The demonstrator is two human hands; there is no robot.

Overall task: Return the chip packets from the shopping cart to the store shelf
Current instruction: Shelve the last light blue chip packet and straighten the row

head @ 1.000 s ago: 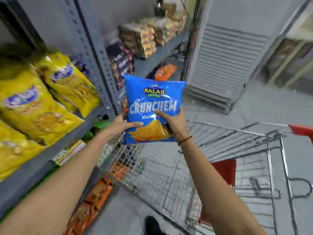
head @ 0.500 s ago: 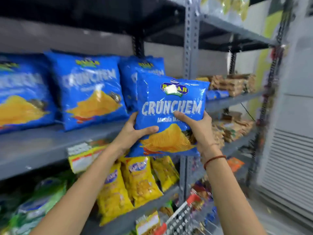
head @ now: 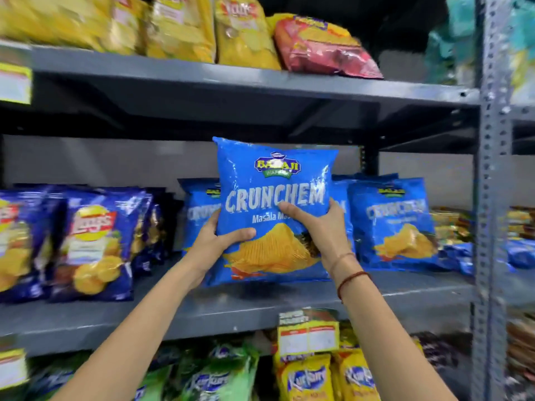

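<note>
a grey metal shelf unit [head: 260,311] is filling the view, its perforated upright [head: 492,198] standing at the right. the top shelf [head: 231,82] is carrying yellow packets [head: 185,27] and one red packet [head: 324,50] lying tilted. on the middle shelf, dark blue lay's packets [head: 95,244] are standing at the left and matching blue crunchem packets [head: 396,224] are standing at the right and behind the centre. below, green packets [head: 208,380] and yellow kurkure packets [head: 307,377] are showing, with a price tag [head: 308,334] hanging from the shelf edge above them.

the held blue crunchem packet [head: 275,209] is standing upright over the front of the middle shelf, in front of the matching row; whether its bottom edge is touching the board cannot be told. the left hand [head: 215,241] is closing on the packet's lower left edge, thumb across the front, fingers hidden behind. the right hand [head: 321,227] is gripping the right side, its fingers [head: 292,212] lying spread on the front face. a red thread band [head: 351,280] is circling the right wrist. both forearms are reaching up from the lower edge.
</note>
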